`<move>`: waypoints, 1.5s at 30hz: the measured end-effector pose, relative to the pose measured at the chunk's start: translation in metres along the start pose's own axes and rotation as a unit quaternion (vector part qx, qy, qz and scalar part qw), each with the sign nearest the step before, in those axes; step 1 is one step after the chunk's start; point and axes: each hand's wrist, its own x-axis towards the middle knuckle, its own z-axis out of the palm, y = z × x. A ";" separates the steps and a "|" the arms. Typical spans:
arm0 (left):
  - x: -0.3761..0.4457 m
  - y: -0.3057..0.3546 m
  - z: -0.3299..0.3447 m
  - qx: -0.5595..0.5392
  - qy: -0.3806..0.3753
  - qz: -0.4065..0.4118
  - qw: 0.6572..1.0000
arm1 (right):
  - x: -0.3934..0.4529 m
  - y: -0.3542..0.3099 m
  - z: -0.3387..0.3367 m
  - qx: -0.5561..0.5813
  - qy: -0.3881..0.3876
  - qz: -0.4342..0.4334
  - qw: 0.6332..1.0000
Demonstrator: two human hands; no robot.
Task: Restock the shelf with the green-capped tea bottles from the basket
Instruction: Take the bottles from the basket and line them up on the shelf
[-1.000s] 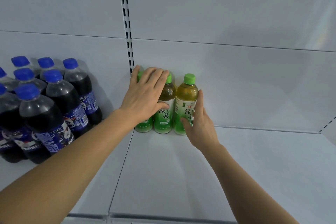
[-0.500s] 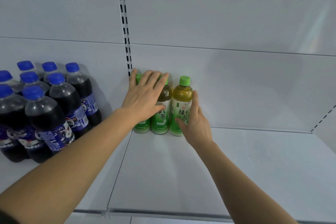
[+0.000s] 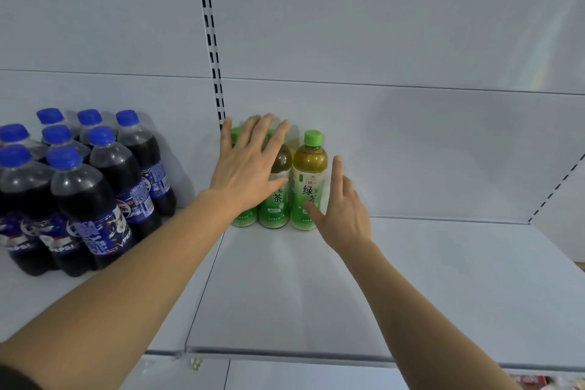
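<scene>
Three green-capped tea bottles stand upright in a row against the back wall of the white shelf (image 3: 285, 279). My left hand (image 3: 247, 168) is spread flat in front of the left bottle (image 3: 243, 218) and the middle bottle (image 3: 276, 203), hiding most of the left one. The right bottle (image 3: 310, 180) shows fully, with a green label. My right hand (image 3: 343, 209) has straight fingers beside it, the thumb against its lower label. Neither hand holds anything. The basket is out of view.
A pack of several dark cola bottles (image 3: 95, 187) with blue caps stands on the neighbouring shelf section at the left. A slotted upright (image 3: 210, 41) divides the two sections. The shelf's front edge (image 3: 285, 353) runs below my arms.
Both hands have stayed open at the bottles, with the fingers slightly more spread. The camera view has shifted a little; the bottles have not moved.
</scene>
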 end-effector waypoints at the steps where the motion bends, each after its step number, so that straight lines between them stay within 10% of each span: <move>1: -0.002 0.005 -0.003 -0.006 0.012 0.004 1.000 | -0.002 0.004 -0.002 -0.022 0.008 -0.002 1.000; 16: -0.058 0.140 -0.003 -0.205 -0.012 0.147 0.968 | -0.150 0.047 -0.083 -0.226 0.026 0.133 0.965; 32: -0.178 0.436 -0.042 -0.375 -0.111 0.431 0.813 | -0.464 0.177 -0.168 -0.290 0.029 0.441 0.849; 45: -0.300 0.571 0.038 -0.255 -0.331 0.542 0.729 | -0.623 0.264 -0.093 -0.161 -0.140 0.571 0.793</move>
